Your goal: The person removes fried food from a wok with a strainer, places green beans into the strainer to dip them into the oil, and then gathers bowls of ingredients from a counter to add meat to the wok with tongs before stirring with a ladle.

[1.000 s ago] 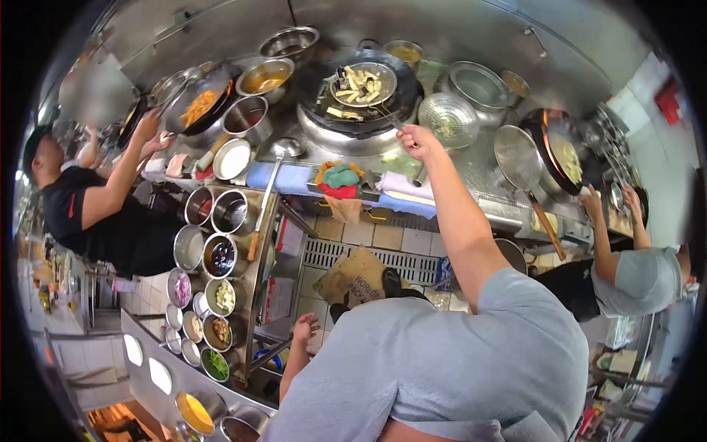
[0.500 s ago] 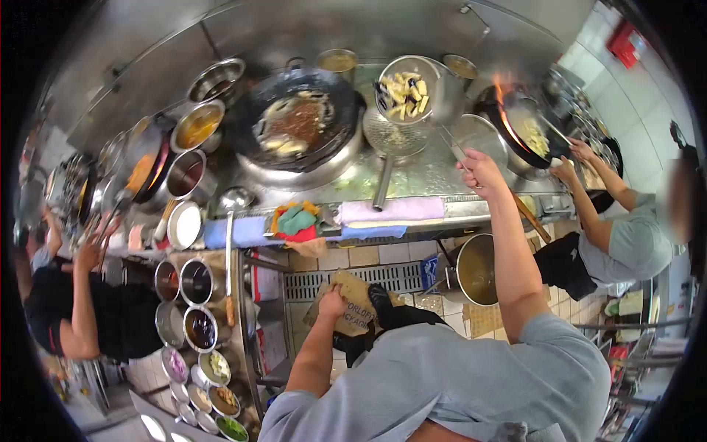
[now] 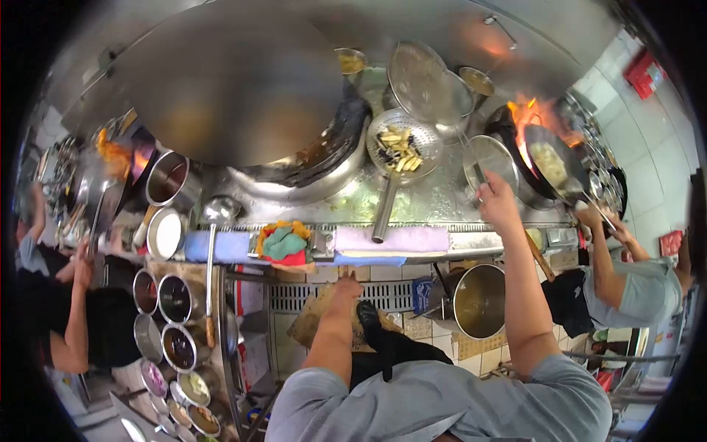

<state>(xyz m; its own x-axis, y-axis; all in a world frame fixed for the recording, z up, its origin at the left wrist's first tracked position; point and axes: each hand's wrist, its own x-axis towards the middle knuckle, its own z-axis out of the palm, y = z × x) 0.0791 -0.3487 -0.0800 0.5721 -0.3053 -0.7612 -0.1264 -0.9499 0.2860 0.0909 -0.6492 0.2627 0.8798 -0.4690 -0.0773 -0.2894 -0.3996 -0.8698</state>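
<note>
My right hand (image 3: 498, 199) is closed round the handle of a wire-mesh strainer (image 3: 418, 77), which is tilted above the back of the stove and looks emptied. Just below it, a perforated skimmer (image 3: 427, 163) rests on the steel worktop with its handle toward me. Pale yellow, dark-skinned pieces like eggplant (image 3: 398, 151) lie in this skimmer. My left hand (image 3: 346, 284) hangs low before the counter edge, fingers stretched forward, holding nothing I can see. A big wok (image 3: 346, 140) stands to the left, mostly hidden by a large blurred grey disc (image 3: 236, 81).
Flames rise round a co-worker's wok (image 3: 549, 162) on the right; another person works at the left. Folded towels (image 3: 390, 239) and a bunched cloth (image 3: 283, 243) line the counter edge. A long ladle (image 3: 211, 272) lies left, beside several metal pots. A stockpot (image 3: 479, 302) stands below.
The eggplant-like pieces have gone from the mesh strainer into the perforated skimmer. The strainer has tipped up. My left hand has stretched forward, and the blurred disc has appeared over the wok.
</note>
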